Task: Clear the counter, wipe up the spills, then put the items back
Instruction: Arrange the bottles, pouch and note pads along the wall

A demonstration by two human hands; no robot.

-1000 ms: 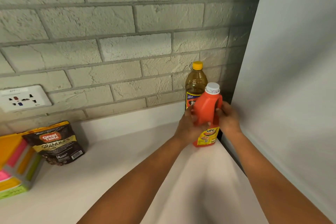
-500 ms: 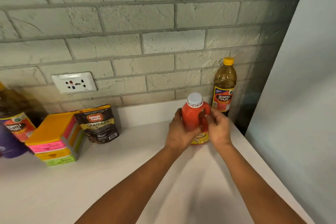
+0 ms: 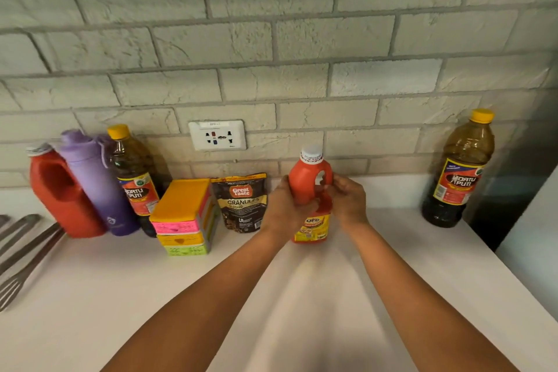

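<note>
Head view
Ketchup bottle [image 3: 311,187]: upright on the white worktop [image 3: 90,296], near the brick wall, right of the coffee granules pouch [image 3: 241,202].
Left hand [image 3: 285,205]: fingers curled round the bottle's left side.
Right hand [image 3: 347,199]: fingers curled at its handle.
Right end: Datu Puti bottle [image 3: 460,169], well apart.
Left group: second Datu Puti bottle [image 3: 134,178], purple flask [image 3: 93,181], red jug [image 3: 60,193], stacked colored boxes [image 3: 182,216].
Left edge: metal utensils [image 3: 21,251].

Orange bottle [image 3: 309,183], white cap [image 3: 311,154]
</note>
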